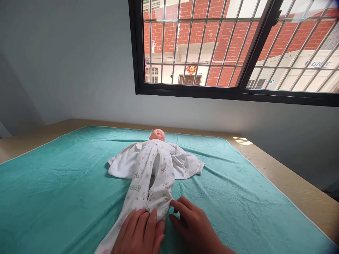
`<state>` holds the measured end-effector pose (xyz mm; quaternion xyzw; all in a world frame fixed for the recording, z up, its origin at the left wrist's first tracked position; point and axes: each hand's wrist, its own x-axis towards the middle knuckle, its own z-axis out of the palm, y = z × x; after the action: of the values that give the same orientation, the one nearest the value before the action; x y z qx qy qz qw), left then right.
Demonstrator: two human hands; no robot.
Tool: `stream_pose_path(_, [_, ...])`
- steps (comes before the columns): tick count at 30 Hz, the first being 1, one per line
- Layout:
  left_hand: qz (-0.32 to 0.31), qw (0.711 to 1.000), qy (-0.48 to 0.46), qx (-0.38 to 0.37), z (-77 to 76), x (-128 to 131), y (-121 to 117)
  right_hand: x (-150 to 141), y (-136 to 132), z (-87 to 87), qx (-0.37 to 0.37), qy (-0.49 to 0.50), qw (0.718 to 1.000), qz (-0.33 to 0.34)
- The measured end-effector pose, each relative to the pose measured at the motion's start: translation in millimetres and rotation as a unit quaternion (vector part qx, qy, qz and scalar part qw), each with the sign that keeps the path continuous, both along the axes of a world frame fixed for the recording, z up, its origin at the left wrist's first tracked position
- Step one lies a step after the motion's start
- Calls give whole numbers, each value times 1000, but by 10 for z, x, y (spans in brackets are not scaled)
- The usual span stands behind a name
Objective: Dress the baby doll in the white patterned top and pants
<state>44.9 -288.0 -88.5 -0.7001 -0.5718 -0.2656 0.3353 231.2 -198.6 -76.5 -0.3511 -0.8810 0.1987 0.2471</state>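
A baby doll (pixel 158 134) lies on its back with its head at the far end. White printed baby trousers (pixel 141 176) lie along the front of it, legs toward me. A white top (pixel 186 164) spreads out on both sides beneath them. My left hand (pixel 139 233) is closed over the lower end of the right-hand trouser leg, fingers close together; part of its grip is hidden. Beside that leg, my right hand (pixel 194 224) touches the cloth edge with its index fingertip. Its thumb and index finger are apart.
A turquoise blanket (pixel 227 197) covers most of the wooden table (pixel 265 167). Behind the table stand a pale wall (pixel 79 70) and a dark-framed window (pixel 190 91) with metal bars. Sunlight patches fall near the back right edge.
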Motion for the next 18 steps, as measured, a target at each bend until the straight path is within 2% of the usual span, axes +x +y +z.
stream_pose_path(5, [-6, 1000, -7, -4, 15, 30, 63, -19, -20, -1, -42, 23, 999, 9])
stream_pose_path(11, [-36, 996, -52, -62, 128, 28, 181, -45, -50, 26, -65, 29, 997, -5])
stream_pose_path(15, [-74, 983, -153, -75, 200, 50, 214, -23, -45, 22, -98, 72, 992, -32])
stream_pose_path(18, [-110, 953, -273, -73, 278, 106, 200, -8, -23, 0, -93, 110, 989, -21])
